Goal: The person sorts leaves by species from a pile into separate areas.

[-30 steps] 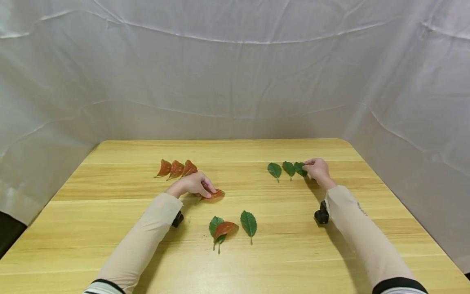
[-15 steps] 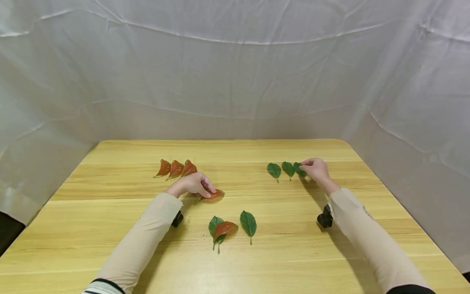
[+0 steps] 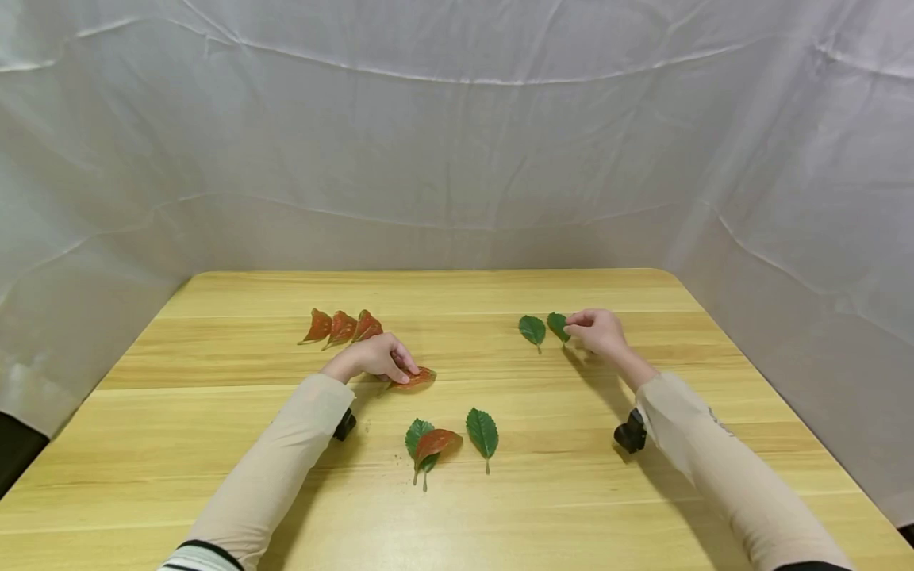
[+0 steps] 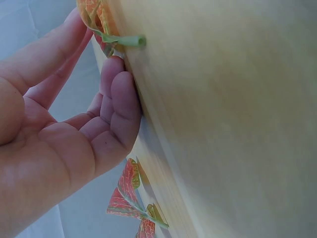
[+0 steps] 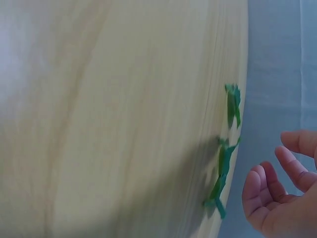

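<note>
My left hand [image 3: 382, 358] pinches a red leaf [image 3: 423, 377] low over the table. In the left wrist view, that leaf's green stem [image 4: 124, 40] sticks out past the fingertips. My right hand [image 3: 598, 331] is at the back right, above a row of green leaves [image 3: 531, 330]. Its fingers are loosely bent and apart from the leaves in the right wrist view, with nothing held. The hand covers part of the row in the head view, while the right wrist view shows several leaf parts [image 5: 234, 105] lying along the table.
Three red leaves [image 3: 343, 327] lie in a row at the back left. Nearer the front, a red leaf [image 3: 437, 446] overlaps a green leaf [image 3: 417, 434], beside another green leaf [image 3: 482, 433]. A pale curtain [image 3: 457, 159] surrounds the wooden table [image 3: 571, 507].
My right hand has let go of the rightmost green leaf and shifted left over the row. The left hand stays in place with its red leaf.
</note>
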